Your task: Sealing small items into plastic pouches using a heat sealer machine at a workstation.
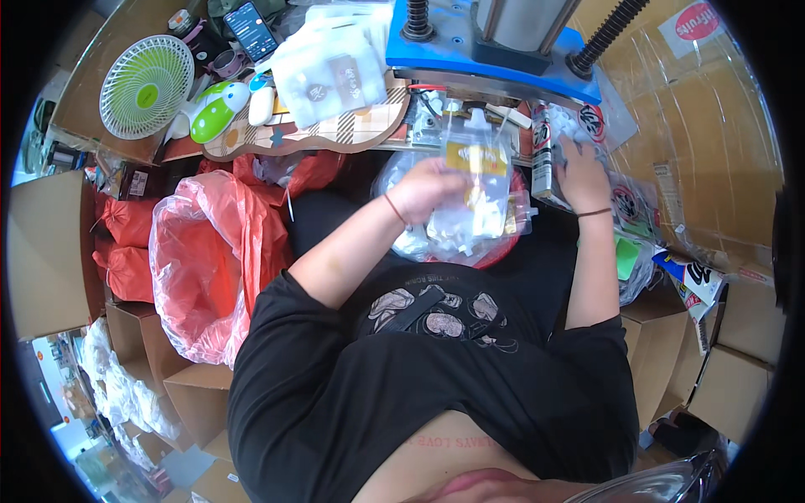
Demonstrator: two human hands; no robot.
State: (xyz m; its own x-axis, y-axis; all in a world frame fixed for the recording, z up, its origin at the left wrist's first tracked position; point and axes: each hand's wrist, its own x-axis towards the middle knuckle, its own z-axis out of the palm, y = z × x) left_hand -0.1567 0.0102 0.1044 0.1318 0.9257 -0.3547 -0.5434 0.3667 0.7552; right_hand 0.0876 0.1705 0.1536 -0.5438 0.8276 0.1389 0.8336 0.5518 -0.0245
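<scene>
In my left hand (426, 191) is a clear spout pouch (475, 163) with a gold label, the fingers closed on its left side. Its white spout points up toward the press. Below it, on my lap, a red basin (495, 258) holds more clear pouches (411, 239). To the right, my right hand (584, 178) reaches over a container of small white pieces, which look like caps (566, 126). Its fingers are bent and apart, with the tips among the pieces; nothing held shows.
A blue press plate (495, 71) with two black springs stands ahead. White packets (331, 80), a phone (250, 32) and a green-white fan (147, 96) lie or stand at the far left. A bin lined with a red bag (201, 268) is at left; cardboard (688, 142) walls the right.
</scene>
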